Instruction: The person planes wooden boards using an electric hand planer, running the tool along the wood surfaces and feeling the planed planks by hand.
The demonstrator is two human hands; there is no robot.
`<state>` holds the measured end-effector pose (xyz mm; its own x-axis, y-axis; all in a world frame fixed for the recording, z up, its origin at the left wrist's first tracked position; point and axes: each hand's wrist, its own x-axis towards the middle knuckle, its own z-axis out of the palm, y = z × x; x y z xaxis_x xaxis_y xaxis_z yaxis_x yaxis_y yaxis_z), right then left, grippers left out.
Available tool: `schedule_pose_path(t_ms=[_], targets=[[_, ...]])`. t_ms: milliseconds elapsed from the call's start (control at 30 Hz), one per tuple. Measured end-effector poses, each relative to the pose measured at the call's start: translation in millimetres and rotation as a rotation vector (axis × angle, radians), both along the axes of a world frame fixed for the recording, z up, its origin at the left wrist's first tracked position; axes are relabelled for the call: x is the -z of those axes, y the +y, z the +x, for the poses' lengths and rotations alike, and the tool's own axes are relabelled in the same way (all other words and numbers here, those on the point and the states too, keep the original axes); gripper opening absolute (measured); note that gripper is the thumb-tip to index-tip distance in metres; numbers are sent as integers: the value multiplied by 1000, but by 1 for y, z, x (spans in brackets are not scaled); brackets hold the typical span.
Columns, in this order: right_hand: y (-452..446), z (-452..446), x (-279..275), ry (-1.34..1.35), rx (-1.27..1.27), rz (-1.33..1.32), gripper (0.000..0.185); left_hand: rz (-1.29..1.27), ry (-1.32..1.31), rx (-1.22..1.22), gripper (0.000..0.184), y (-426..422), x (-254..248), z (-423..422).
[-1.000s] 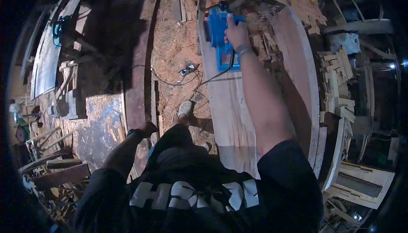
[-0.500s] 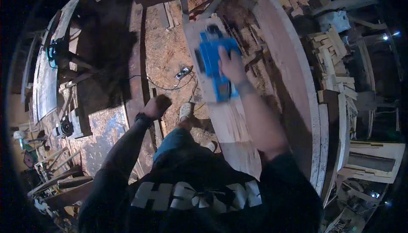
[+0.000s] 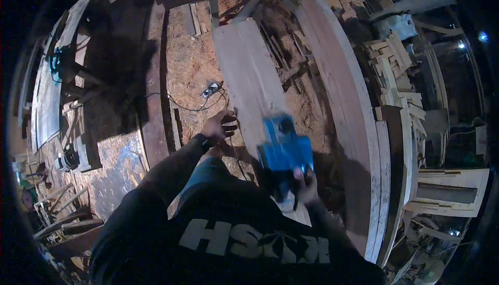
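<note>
A long pale wooden board (image 3: 249, 66) runs from the far middle down toward my body. My right hand (image 3: 306, 182) grips a blue handheld power tool (image 3: 286, 147) that rests on the near part of this board. It looks like a planer or belt sander, though motion blur hides the exact kind. My left hand (image 3: 221, 124) is empty with its fingers apart, close to the board's left edge. Whether it touches the wood I cannot tell.
A thick, wide plank (image 3: 338, 72) lies along the right. Several wood offcuts (image 3: 392, 61) are piled beyond it. Shavings cover the ground, where a dark cord (image 3: 189, 109) curls by a small socket block (image 3: 210, 89). A dark beam (image 3: 155, 77) stands to the left.
The blue tool has come back along the board toward my body with my right hand. My left hand has moved forward and right toward the board, its fingers spreading.
</note>
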<state>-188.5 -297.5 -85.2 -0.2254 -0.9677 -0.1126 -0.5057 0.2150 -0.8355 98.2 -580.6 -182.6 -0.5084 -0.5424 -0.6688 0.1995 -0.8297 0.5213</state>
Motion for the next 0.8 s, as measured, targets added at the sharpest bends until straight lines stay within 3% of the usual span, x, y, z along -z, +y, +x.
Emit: schedule_pose_path(t_ms=[33,100,133,200,233,267,300,333,367,400,600,633,767,800], targets=[[-52,7,-6,-316,90,21,33,6,19,76,52,-6,20,13],[-122,10,29,-219,111,-34,32,-23,-81,282,49,-16,51,37],[-159,13,38,-152,115,-41,33,-402,-193,441,48,-13,71,55],[-234,22,25,-158,82,-23,36,-1486,-702,976,46,-15,145,95],[-263,28,18,-187,66,-65,38,-890,-898,1055,47,-7,111,94],[-292,34,9,-216,49,-106,40,-1272,-806,1223,55,1,187,128],[-317,37,7,-161,44,-131,43,-1004,-900,1250,59,12,197,148],[-341,38,6,-106,42,-156,45,-1138,-938,1230,62,29,268,190],[-366,37,19,-45,46,-143,47,-1069,-738,1299,64,33,229,200],[-384,38,22,-17,53,-130,49,-1065,-740,1287,61,42,241,218],[-458,60,-18,-86,73,0,61,-841,-859,1285,46,79,187,259],[-461,65,-32,-202,63,34,64,-856,-860,1275,43,82,184,261],[-503,72,-39,-137,53,-9,66,-1099,-816,1362,38,78,179,263],[-512,72,-39,-132,58,-2,66,-970,-828,1285,38,75,180,254]])
